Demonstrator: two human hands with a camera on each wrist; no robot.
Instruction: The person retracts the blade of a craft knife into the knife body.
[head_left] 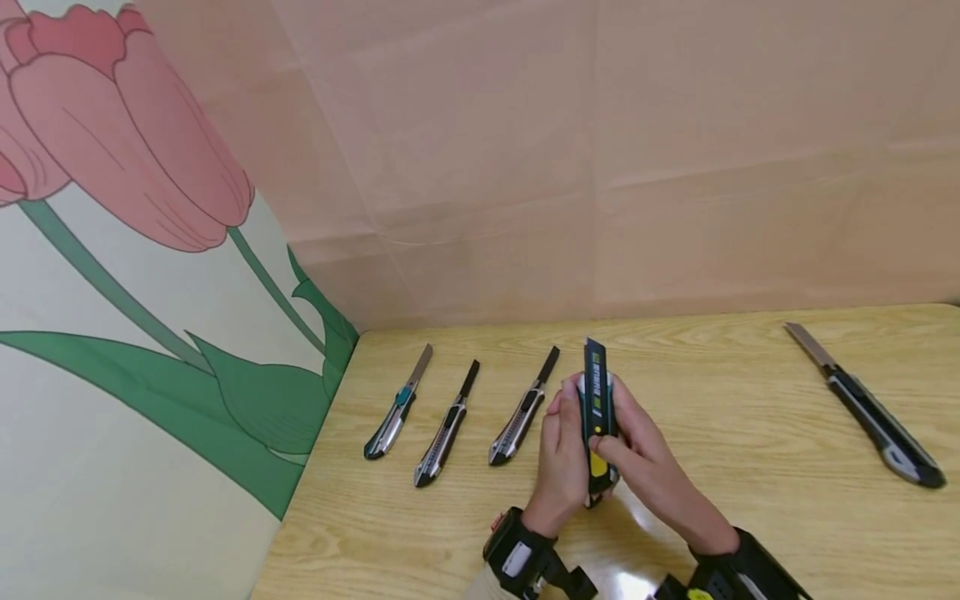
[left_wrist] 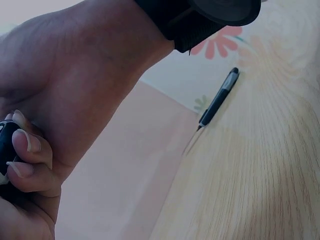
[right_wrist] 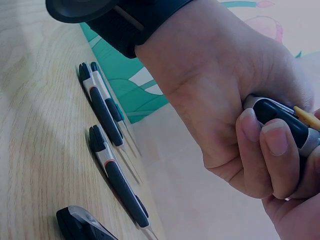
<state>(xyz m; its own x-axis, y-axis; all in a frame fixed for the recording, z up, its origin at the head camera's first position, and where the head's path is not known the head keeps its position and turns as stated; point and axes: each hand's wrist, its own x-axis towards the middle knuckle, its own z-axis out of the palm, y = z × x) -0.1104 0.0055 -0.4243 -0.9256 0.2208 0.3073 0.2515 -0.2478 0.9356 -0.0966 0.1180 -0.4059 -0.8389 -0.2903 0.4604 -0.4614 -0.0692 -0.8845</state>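
Observation:
Both hands hold one utility knife (head_left: pixel 597 383) upright, its front dark blue with pale lettering and a yellow section lower down. My left hand (head_left: pixel 564 458) grips it from the left side. From the right, my right hand (head_left: pixel 645 467) holds it with the thumb at the yellow part. In the right wrist view, curled fingers (right_wrist: pixel 275 145) wrap a black and silver body (right_wrist: pixel 280 117). The left wrist view shows fingers (left_wrist: pixel 32 170) bent round a dark end (left_wrist: pixel 7 145). Much of the knife's back is hidden by the hands.
Left of the hands, three slim snap-off knives (head_left: pixel 390 425) (head_left: pixel 442 442) (head_left: pixel 517 425) lie in a row, blades out. A larger black and grey knife (head_left: pixel 873 408) lies far right. The wooden table (head_left: pixel 750 442) meets a pinkish cloth (head_left: pixel 600 167) behind and a tulip-printed sheet (head_left: pixel 247 375) at left.

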